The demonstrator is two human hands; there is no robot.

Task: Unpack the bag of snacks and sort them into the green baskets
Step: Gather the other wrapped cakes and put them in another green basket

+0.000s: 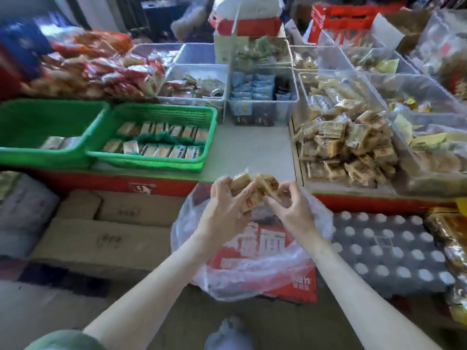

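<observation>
Sorting so far: you are partway. The surface point(252, 152) carries the left basket point(15, 152) and the right basket point(161, 111), both green, neither full.
Left basket: only a couple of wrapped packets lie near its front right corner; most of its floor is bare.
Right basket: two rows of wrapped packets line its floor, with room left along the back.
Bag: the clear plastic bag point(187, 236) sits low in front of the surface, mouth open, on a red printed carton point(305, 289). I cannot tell how many snacks remain inside.
Left hand point(222, 210): fingers curled round a small clutch of tan snack packets point(249, 192), held above the bag's mouth.
Right hand point(295, 213): fingers and thumb pinching the other end of the same clutch, close against the left hand's load.
Snack packets: in the air between your hands, near the front edge of the surface, not yet in either basket.
Left to do: by my reading, you carry this clutch to a basket, though the print is too blurred to say which one suits, and then you work through the bag until it is empty.
</observation>
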